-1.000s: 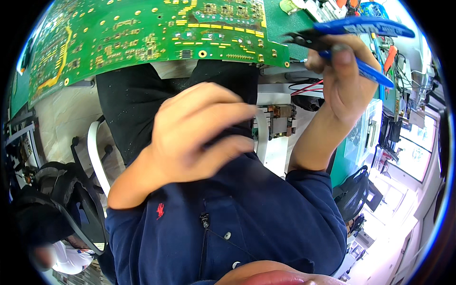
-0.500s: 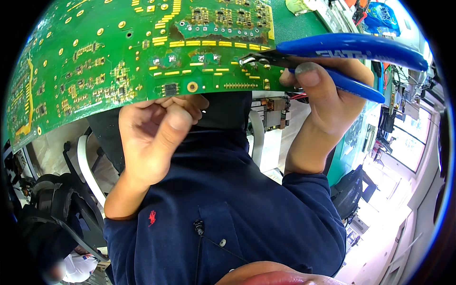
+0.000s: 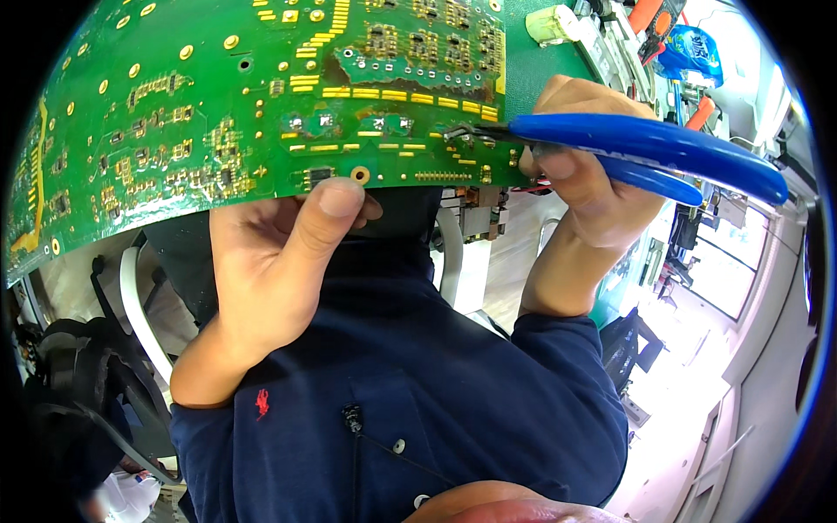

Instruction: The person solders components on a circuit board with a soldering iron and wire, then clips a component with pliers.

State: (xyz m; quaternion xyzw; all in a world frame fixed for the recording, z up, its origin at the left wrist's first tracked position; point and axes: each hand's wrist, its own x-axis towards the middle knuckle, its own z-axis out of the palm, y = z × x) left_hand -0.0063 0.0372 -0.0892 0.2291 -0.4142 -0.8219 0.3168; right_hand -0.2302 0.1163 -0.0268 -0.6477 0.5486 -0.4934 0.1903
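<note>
A large green circuit board (image 3: 174,113) with gold pads and small chips spans the top of the view. My left hand (image 3: 270,270) grips its lower edge, thumb on the face beside a black chip and a brass-ringed hole, other fingers largely hidden underneath. My right hand (image 3: 602,192) is closed round blue-handled cutters (image 3: 649,139) at the board's right end. The cutters' dark tips lie at the small pads near that end; whether they touch anything there I cannot tell.
A green mat (image 3: 536,61) on the bench holds a pale cylindrical container (image 3: 551,24), a blue packet (image 3: 689,54) and assorted tools. A black chair (image 3: 74,375) stands at left, another (image 3: 623,344) at right. My lap is below the board, with cluttered shelving beyond.
My left hand has risen from open air to grip the board's edge. The cutters have moved left onto the board, then turned slightly lower. The board now sits lower in view.
</note>
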